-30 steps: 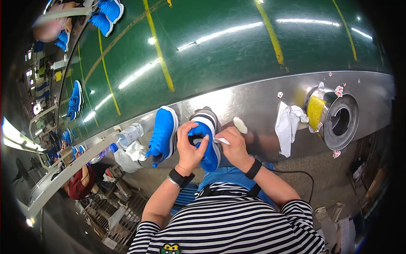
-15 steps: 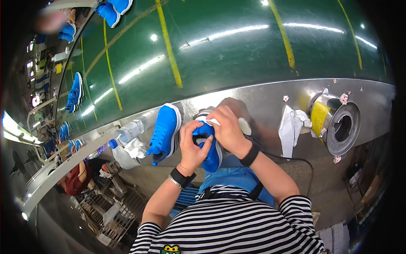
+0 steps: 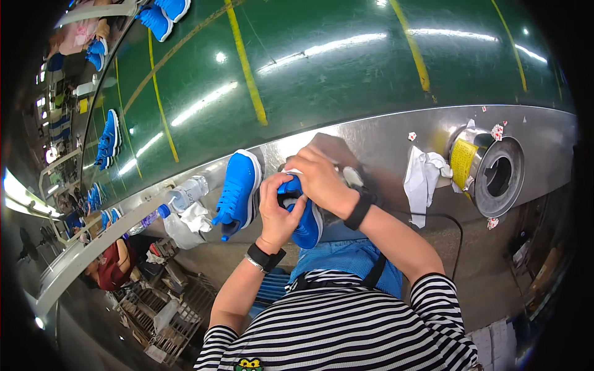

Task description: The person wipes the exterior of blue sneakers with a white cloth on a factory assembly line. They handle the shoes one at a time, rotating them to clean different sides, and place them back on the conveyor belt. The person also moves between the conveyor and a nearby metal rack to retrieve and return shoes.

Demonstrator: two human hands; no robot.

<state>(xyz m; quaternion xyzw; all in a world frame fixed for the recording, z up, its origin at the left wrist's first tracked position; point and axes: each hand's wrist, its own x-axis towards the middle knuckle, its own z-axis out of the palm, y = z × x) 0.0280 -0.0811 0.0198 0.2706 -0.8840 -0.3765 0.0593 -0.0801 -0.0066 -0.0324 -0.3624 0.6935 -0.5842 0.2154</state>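
A blue sneaker [image 3: 305, 232] is between my hands, toe toward me, its collar opening facing up. My left hand [image 3: 277, 210] is closed on the collar, thumb and fingers curved around the opening. On the heel end my right hand [image 3: 323, 185] presses with bent fingers; a small white piece, cloth or paper, is under them and mostly hidden. To the left, a second blue sneaker [image 3: 238, 188] with a white sole lies on the metal ledge [image 3: 383, 148], touched by neither hand.
Right on the ledge are a crumpled white cloth [image 3: 422, 185] and a round metal can [image 3: 495, 176] with a yellow label. A clear bottle [image 3: 189, 191] lies left. Beyond runs a green conveyor belt [image 3: 322, 80] with more blue shoes [image 3: 108, 139]. A person in dark red [image 3: 116, 266] is at left.
My right hand has shifted slightly left over the heel, and the white piece shows less. My left hand keeps its hold. The view has moved a little.
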